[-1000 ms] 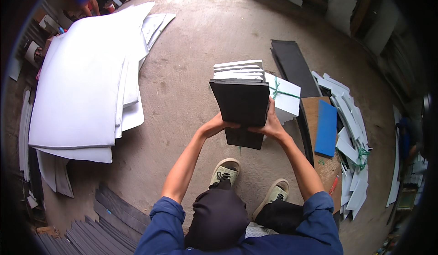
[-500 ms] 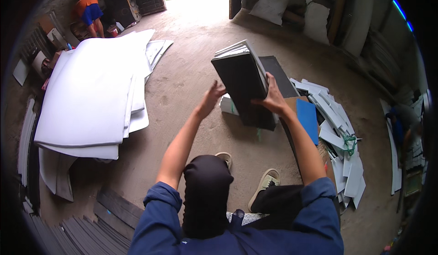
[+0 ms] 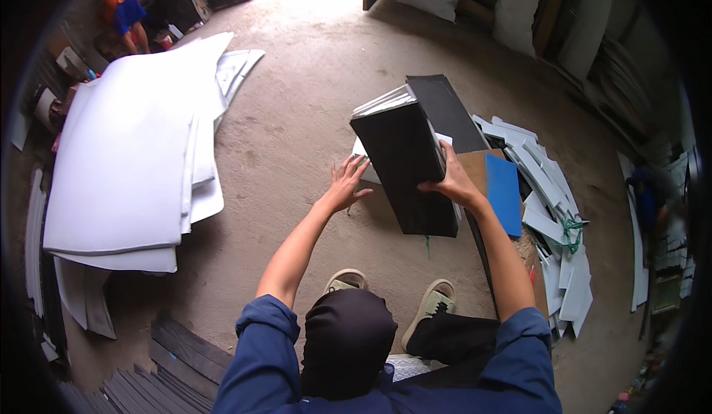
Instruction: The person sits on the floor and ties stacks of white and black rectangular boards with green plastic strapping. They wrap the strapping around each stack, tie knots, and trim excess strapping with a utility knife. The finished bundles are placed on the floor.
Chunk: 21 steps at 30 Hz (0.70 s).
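Note:
A thick stack of black-faced boards with white edges (image 3: 404, 169) stands on end, tilted, in front of me. My right hand (image 3: 454, 180) grips its right side, thumb across the black face and fingers round the far side. To the left of the stack, my left hand (image 3: 346, 184) holds nothing, its fingers spread close to the stack's left edge. Behind the stack, a white bundle (image 3: 360, 149) is mostly hidden. A green tie (image 3: 428, 247) hangs below the stack's lower edge. Whether the stack touches the floor cannot be made out.
Large white sheets (image 3: 126, 154) are piled at left. On the right lie a long black board (image 3: 445, 110), a blue pad (image 3: 503, 195) and many loose white strips (image 3: 552, 206). Dark strips (image 3: 185, 351) lie at lower left. Another person (image 3: 124, 14) bends over at the far left.
The stack has come slightly nearer and lower in the view, with my right hand still on it. My left hand has moved lower and its fingers have spread. The view has tilted downward.

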{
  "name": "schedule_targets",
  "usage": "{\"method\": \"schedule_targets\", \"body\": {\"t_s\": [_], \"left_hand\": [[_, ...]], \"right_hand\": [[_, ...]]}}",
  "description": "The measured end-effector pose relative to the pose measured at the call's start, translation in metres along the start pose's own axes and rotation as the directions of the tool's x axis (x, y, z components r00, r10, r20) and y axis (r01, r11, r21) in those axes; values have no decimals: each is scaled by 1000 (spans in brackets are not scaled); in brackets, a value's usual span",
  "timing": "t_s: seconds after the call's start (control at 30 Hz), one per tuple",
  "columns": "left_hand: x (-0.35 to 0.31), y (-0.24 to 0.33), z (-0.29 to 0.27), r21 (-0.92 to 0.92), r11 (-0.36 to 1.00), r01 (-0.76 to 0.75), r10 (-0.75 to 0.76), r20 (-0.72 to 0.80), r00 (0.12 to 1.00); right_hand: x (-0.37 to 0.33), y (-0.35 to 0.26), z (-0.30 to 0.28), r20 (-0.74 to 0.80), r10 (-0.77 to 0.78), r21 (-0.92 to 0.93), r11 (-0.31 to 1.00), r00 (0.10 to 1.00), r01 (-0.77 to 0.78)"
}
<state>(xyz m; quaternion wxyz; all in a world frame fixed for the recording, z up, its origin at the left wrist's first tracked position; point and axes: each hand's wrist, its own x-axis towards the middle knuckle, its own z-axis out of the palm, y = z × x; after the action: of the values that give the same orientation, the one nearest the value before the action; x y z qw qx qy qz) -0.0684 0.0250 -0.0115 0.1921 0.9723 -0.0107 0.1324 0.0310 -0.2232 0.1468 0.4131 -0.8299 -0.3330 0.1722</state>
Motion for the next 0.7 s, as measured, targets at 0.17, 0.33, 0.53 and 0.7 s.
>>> {"method": "schedule_targets", "body": {"t_s": [0.17,0.33,0.53,0.7], "left_hand": [[22,20,10,-67,983,-168,176,136,975],[-5,-9,-2,-344,939,21,27,134,991],[-102,-130,-68,-184,701,689,-713,-162,682],[-111,-134,-93,-302,484,821,-875,-198,443]], "right_hand": [[9,12,-17,-27,53,56,997,998,-51],[25,15,-11,-29,61,27,998,998,-61],[49,9,32,-46,32,-278,960,998,-44],[39,41,154,-37,103,-708,699,994,-99]]}}
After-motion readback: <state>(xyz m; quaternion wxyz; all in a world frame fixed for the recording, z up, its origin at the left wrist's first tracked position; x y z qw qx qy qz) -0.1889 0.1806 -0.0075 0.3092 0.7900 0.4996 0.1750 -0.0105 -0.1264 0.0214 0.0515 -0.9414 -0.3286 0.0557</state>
